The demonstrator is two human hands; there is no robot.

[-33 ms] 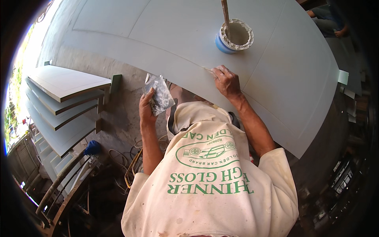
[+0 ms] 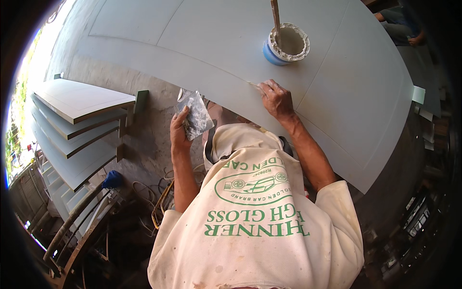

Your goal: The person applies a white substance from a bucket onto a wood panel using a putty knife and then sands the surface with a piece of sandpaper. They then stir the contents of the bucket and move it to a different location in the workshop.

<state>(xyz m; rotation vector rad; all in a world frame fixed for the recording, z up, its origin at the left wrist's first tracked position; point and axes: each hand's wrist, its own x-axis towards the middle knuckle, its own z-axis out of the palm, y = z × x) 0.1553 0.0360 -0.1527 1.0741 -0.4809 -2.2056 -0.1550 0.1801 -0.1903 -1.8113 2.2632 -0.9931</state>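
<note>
**Left hand (image 2: 180, 127) clasps a smeared plate (image 2: 200, 115) while the right hand (image 2: 277, 100) pinches a slim tool (image 2: 253, 85) at a grey panel (image 2: 332, 115)**

Nearest is the wearer's cream shirt (image 2: 269, 255), printed in green and dotted with stains. Beyond it, the smeared plate stands out past the left fingers, to the right of the thumb, just off the panel's near edge. The slim tool pokes out leftward from the right fingertips, its end at a thin line on the panel; whether it touches there cannot be told.

The left forearm rises almost straight, the thumb laid against the plate. The right forearm slants up and inward, its fingers curled tightly together over the panel.

The plate is flat, four-cornered and silvery, streaked with whitish paste. The tool is pale and too small to make out further. The panel is matt, crossed by fine lines.

Farther along it stands a blue-and-white bucket (image 2: 274, 56), its rim crusted with paste, a wooden stick (image 2: 275, 19) leaning inside.
</note>
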